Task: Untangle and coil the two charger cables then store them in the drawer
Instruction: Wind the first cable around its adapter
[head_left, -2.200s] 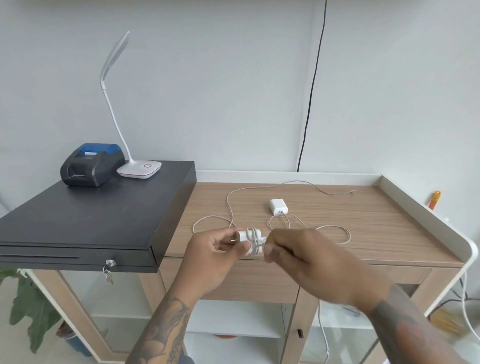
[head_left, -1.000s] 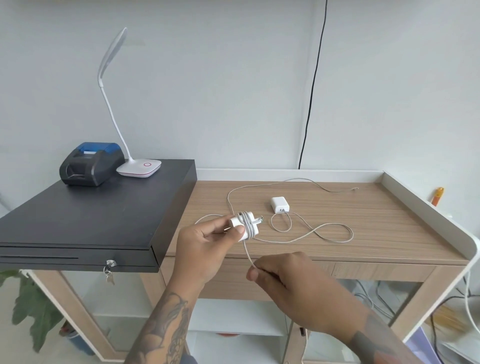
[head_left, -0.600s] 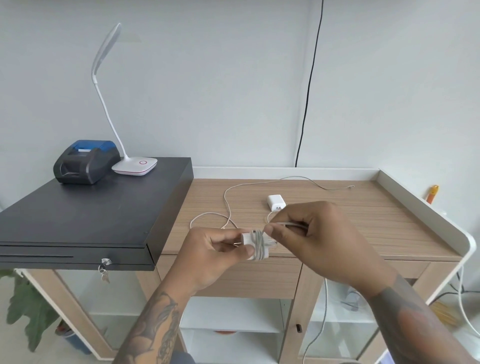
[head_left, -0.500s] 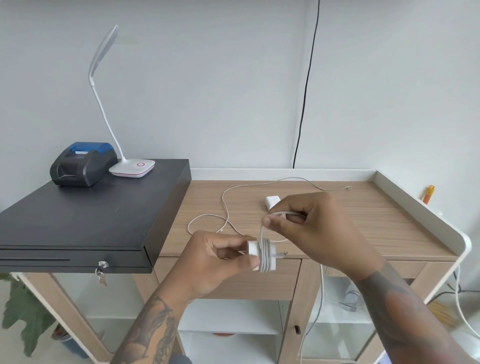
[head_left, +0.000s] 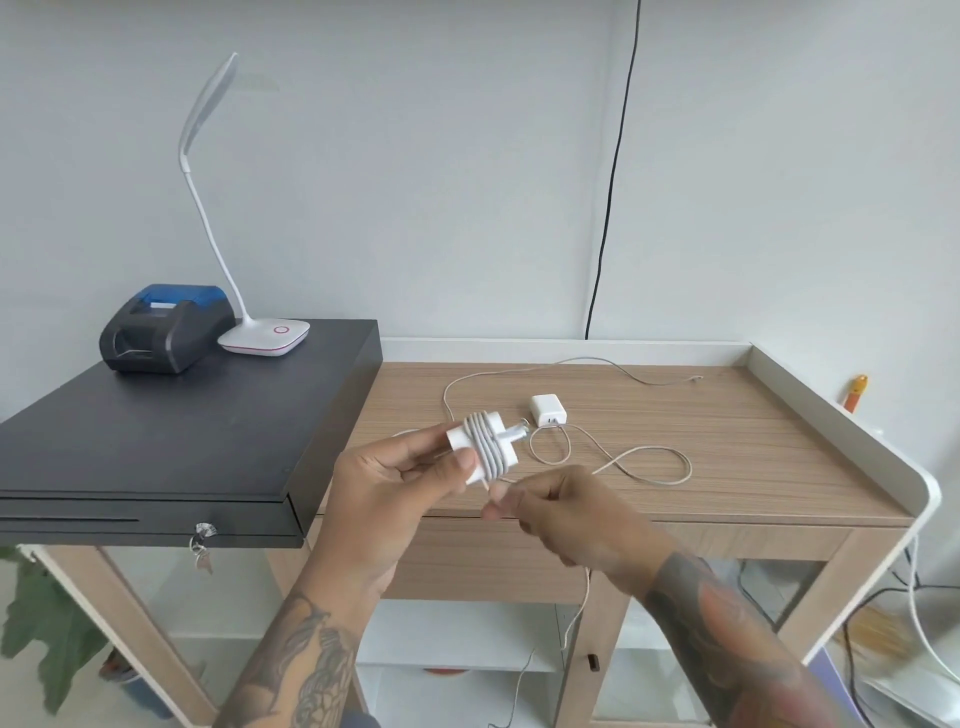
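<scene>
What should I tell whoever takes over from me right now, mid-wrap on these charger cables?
Left hand grips the first charger brick, cable wound round it several turns.
Right hand pinches that cable's loose tail, which hangs below the desk edge.
Second charger brick lies on the wooden desk, its cable loose and uncoiled.
Done: first cable mostly wrapped.
Left: finish the tail, coil the second cable, store both in the drawer, now closed.

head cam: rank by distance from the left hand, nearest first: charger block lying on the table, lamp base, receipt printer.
From the left hand:
1. Charger block on the table, up and to its right on the wooden top.
2. Lamp base, back left on the black cash drawer.
3. Receipt printer, farther left, beside the lamp.
</scene>
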